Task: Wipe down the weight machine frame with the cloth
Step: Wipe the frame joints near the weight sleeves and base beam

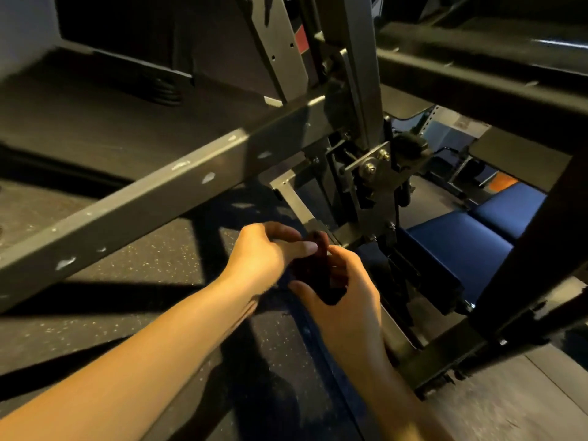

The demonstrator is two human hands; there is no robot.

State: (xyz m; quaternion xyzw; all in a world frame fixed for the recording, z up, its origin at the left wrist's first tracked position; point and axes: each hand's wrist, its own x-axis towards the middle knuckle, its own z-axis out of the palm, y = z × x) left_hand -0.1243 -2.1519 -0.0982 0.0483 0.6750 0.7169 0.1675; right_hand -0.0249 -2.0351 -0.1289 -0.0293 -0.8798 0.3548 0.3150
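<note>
My left hand (270, 249) pinched the dark cloth (318, 272) up top, my right hand (346, 300) curled round its lower end, near the low frame rail (297, 203). I judged a firm folded pad best before rubbing.

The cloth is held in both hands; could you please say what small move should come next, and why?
Probably lift the cloth onto the grey beam: the left hand and right hand hold it bunched between them, and the beam shows pale marks.
</note>
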